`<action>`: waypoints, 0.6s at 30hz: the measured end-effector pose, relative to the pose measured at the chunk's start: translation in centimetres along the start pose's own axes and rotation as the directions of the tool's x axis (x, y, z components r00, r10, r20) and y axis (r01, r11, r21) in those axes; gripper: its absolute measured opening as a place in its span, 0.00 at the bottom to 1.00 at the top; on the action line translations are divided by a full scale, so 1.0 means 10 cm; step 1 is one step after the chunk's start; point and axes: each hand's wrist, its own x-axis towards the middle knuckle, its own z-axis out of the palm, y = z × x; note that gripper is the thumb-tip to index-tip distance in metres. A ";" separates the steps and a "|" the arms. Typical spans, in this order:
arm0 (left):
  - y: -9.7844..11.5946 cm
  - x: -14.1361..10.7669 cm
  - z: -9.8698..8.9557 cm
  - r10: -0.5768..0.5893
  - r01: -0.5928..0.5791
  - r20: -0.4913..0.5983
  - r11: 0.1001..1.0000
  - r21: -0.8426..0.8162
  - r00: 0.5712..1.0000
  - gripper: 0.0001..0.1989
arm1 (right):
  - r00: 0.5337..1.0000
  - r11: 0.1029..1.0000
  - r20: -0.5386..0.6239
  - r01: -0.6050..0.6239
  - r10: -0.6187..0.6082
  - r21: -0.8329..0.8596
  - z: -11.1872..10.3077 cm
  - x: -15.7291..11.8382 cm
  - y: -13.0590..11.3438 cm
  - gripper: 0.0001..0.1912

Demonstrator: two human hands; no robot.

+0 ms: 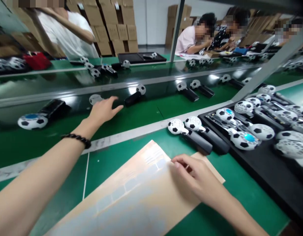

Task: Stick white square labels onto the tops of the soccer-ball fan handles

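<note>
My left hand [104,110], with a black bead bracelet [77,139] on the wrist, reaches over the conveyor belt [144,119] with its fingers apart. Just beyond it lies a device with a white round head [95,99], partly hidden by the hand; I cannot tell whether they touch. A football-headed handheld fan [141,89] lies to its right. My right hand [192,172] is closed, thumb and fingertips together, over the edge of a sheet of pale labels [131,193]. Whatever those fingers pinch cannot be made out. Two football-headed fans [176,126] lie beyond the right hand.
A black tray [252,173] piled with football-headed fans stands at the right. More fans [33,121] lie along the belt. A slanted metal post [267,65] crosses the right side. Co-workers [198,36] sit across the line, and cartons [117,29] are stacked behind.
</note>
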 end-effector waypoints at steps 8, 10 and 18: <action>0.42 0.45 0.69 -0.063 0.081 0.222 0.994 -0.072 0.973 0.20 | 0.984 0.992 0.143 0.111 -0.103 -0.051 0.31 -0.22 -0.10 0.11; 0.45 0.41 0.68 -0.046 0.068 0.208 0.993 -0.100 0.977 0.24 | 0.969 0.981 0.198 0.170 -0.149 -0.090 0.40 -0.34 -0.10 0.09; 0.78 0.17 0.35 0.108 -0.111 -0.027 0.967 -0.229 0.994 0.22 | 0.953 0.883 0.000 0.282 -0.304 -0.376 0.87 -0.66 0.11 0.08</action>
